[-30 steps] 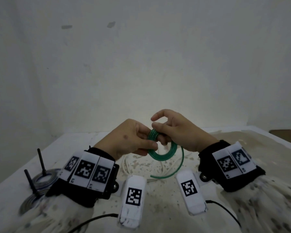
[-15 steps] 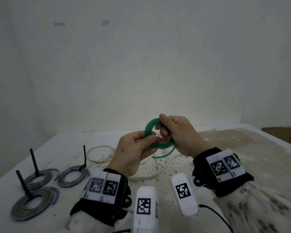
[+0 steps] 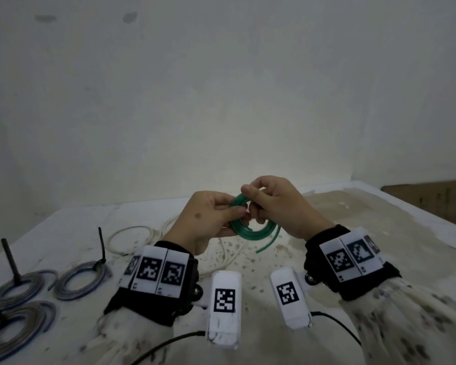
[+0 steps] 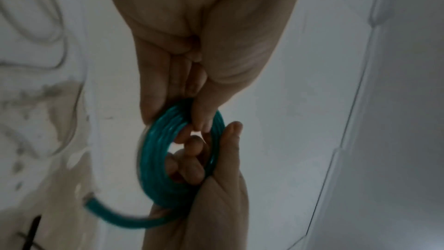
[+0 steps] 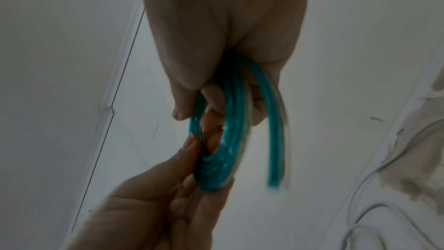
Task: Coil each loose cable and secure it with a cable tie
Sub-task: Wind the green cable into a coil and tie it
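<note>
**Q:** Above the near centre of the table (image 3: pixel 379 233), what do my hands hold, and how far on is the job?

**A:** My left hand (image 3: pixel 208 219) and right hand (image 3: pixel 282 206) both pinch the green cable (image 3: pixel 258 231), held clear of the table as a coil of several turns. Its free end (image 3: pixel 266 246) hangs loose at the lower right, so I judge the winding nearly done and the tie not yet fitted. At the near left lie three grey coils (image 3: pixel 79 280), each with a black cable tie (image 3: pixel 102 246) standing up from it; those look finished. A white cable (image 3: pixel 132 241) sprawls loose behind my left wrist and awaits coiling.

**Q:** What does each wrist view add?

**A:** The left wrist view shows my left thumb and fingers (image 4: pixel 204 113) pressed together on the near rim of the coil (image 4: pixel 156 149), and the right hand's fingers threaded through its opening. The right wrist view shows the loose tail (image 5: pixel 276 140) curving away from the stacked turns (image 5: pixel 225 140), which the head view half hides behind my knuckles. Only the head view shows the finished coils.
</note>
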